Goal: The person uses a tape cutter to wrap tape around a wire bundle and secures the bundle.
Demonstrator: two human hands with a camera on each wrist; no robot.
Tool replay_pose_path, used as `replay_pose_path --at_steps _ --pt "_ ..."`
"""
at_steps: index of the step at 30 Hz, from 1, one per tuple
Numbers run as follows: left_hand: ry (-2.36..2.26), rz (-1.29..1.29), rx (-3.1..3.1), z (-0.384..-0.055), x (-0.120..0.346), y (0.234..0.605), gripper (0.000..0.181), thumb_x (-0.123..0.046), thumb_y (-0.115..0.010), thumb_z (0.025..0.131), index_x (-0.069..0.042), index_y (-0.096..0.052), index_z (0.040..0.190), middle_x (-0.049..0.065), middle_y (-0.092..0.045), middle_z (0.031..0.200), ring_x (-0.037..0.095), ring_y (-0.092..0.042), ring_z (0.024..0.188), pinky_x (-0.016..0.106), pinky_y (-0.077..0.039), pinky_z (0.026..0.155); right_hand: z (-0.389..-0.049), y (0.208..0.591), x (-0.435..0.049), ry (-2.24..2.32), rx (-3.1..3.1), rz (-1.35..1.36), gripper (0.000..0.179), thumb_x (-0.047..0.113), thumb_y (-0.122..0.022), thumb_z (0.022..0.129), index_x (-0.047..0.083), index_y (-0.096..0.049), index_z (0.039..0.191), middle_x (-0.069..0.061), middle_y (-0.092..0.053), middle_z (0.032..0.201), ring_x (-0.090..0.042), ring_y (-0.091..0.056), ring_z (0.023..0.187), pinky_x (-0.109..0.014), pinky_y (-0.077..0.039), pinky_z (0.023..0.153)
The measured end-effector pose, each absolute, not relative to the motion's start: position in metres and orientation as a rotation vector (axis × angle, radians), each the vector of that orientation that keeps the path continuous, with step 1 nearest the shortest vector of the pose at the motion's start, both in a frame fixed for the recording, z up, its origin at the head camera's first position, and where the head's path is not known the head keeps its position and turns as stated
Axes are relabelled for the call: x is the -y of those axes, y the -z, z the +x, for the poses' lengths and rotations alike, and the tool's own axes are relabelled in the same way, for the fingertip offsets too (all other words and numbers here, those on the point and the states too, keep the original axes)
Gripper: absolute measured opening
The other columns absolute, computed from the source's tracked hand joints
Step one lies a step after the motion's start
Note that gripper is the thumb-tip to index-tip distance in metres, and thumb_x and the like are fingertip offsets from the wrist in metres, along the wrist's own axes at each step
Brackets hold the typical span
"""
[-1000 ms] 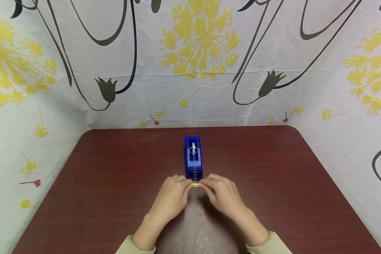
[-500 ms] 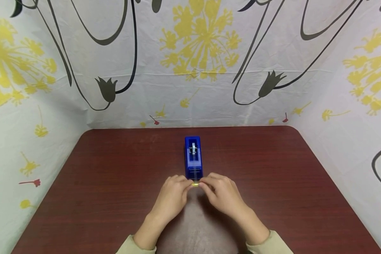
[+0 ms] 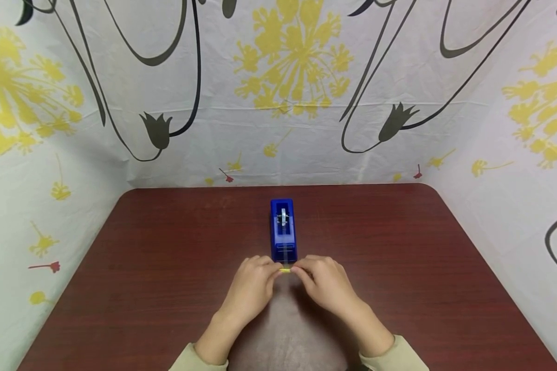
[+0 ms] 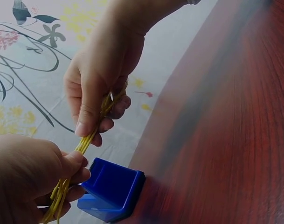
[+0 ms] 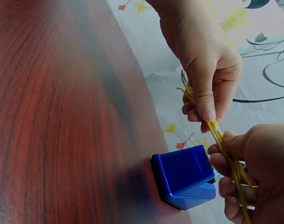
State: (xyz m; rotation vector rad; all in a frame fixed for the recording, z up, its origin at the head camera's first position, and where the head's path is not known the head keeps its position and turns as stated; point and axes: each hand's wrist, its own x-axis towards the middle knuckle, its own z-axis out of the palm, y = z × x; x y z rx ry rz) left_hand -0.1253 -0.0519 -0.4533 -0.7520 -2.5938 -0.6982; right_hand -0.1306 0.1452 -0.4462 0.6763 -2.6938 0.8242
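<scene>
A bundle of thin yellow strands (image 3: 285,270) stretches between both hands, just in front of the blue tape dispenser (image 3: 283,232). My left hand (image 3: 252,283) pinches its left part between thumb and fingers. Close beside it, my right hand (image 3: 325,283) pinches the right part the same way. A narrow length of the yellow strands (image 5: 215,132) shows between the two thumbs. In the left wrist view, several strand ends (image 4: 58,203) hang out below the left fingers. A strip of clear tape (image 3: 285,253) runs from the dispenser's front toward the bundle.
The dispenser stands on a dark red wooden table (image 3: 181,232), its front facing the hands and its tape roll (image 3: 283,217) at the back. Behind and at the sides hangs a white sheet (image 3: 260,154) printed with yellow and grey flowers.
Both hands stay almost in place with the yellow strands between them. The right hand's fingers have shifted very slightly; the dispenser has not moved.
</scene>
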Motion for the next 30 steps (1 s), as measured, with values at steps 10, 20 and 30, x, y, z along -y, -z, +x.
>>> replay_pose_path --at_steps 10,20,30 --pt "0.680 -0.738 2.593 -0.1262 0.0535 0.4518 0.006 -0.014 -0.078 0.089 -0.011 -0.079 0.094 -0.003 -0.069 0.083 0.013 -0.064 0.073 0.033 -0.050 0.069 -0.1299 0.4491 -0.1465 -0.817 2.598 0.747 0.004 0.017 -0.076 0.091 0.016 -0.078 0.088 0.012 -0.063 0.076 0.001 -0.050 0.063 -0.023 -0.046 0.057" --pt "0.619 -0.746 2.637 -0.1254 0.0555 0.4482 0.012 -0.017 -0.072 0.094 -0.008 -0.078 0.101 0.001 -0.073 0.088 0.018 -0.068 0.080 0.037 -0.051 0.071 -0.1309 0.4520 -0.1478 -0.762 2.532 0.833 0.011 0.007 -0.081 0.085 0.012 -0.079 0.095 0.010 -0.066 0.081 -0.001 -0.052 0.064 -0.022 -0.048 0.056" --pt "0.614 -0.734 2.663 -0.1276 0.0579 0.4479 0.009 -0.017 -0.071 0.095 -0.013 -0.078 0.090 -0.004 -0.070 0.080 0.015 -0.064 0.072 0.032 -0.046 0.066 -0.1302 0.4519 -0.1470 -0.732 2.544 0.803 0.013 0.008 -0.083 0.083 0.012 -0.079 0.094 0.007 -0.069 0.082 -0.003 -0.058 0.065 -0.026 -0.050 0.056"
